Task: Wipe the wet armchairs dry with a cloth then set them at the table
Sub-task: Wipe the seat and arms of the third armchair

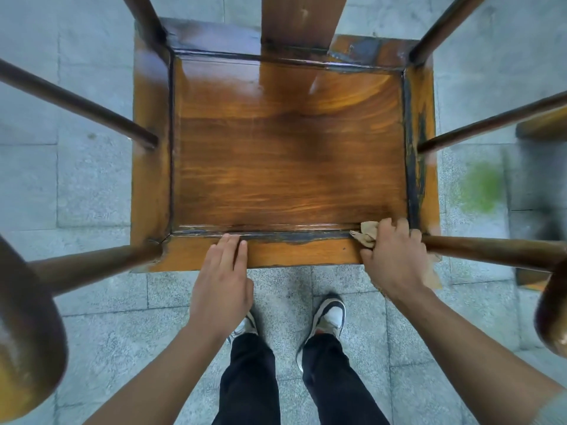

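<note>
I look straight down onto a wooden armchair [288, 154] with a glossy brown seat panel and an orange-brown frame. Dark wet streaks run along the seat's near groove and its right rail. My right hand [394, 256] is shut on a crumpled tan cloth [366, 233], pressing it into the seat's near right corner beside the right arm post. My left hand [224, 277] lies flat on the front rail, fingers together and extended, holding nothing.
The chair's dark arm posts and rounded armrest ends [24, 332] stick out on both sides close to my arms. Grey stone paving [92, 317] surrounds the chair, with a green mossy patch [480, 187] at right. My shoes [328, 317] stand just before the front rail.
</note>
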Action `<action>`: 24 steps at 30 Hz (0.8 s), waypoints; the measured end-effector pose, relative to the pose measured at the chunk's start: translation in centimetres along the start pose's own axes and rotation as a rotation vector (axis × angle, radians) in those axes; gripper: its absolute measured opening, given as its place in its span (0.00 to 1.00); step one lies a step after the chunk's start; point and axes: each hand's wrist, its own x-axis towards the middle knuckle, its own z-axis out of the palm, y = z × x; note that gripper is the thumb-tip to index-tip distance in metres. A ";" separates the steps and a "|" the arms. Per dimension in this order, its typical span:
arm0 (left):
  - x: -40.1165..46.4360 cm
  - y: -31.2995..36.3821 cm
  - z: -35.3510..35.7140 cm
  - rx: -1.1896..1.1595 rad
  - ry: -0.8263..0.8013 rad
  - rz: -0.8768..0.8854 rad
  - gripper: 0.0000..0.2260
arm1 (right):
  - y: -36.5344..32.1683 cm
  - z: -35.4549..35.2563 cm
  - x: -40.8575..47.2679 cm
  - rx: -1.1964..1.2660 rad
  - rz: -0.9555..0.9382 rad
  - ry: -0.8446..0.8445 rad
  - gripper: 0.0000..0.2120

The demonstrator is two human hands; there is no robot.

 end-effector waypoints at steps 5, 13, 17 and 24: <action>-0.3 -1.0 -0.6 -0.007 0.009 -0.066 0.28 | -4.0 0.6 -1.1 0.212 -0.200 0.063 0.33; -2.3 -4.0 -1.1 -0.143 0.038 -0.305 0.30 | -21.0 0.6 -5.5 0.212 -0.592 0.125 0.27; -3.6 -6.2 -0.5 -0.320 0.060 -0.441 0.21 | -26.3 0.6 -6.4 0.246 -0.848 0.166 0.15; -6.6 -2.3 0.1 -0.293 -0.023 -0.219 0.18 | -16.8 2.0 -7.3 0.372 -0.890 -0.098 0.22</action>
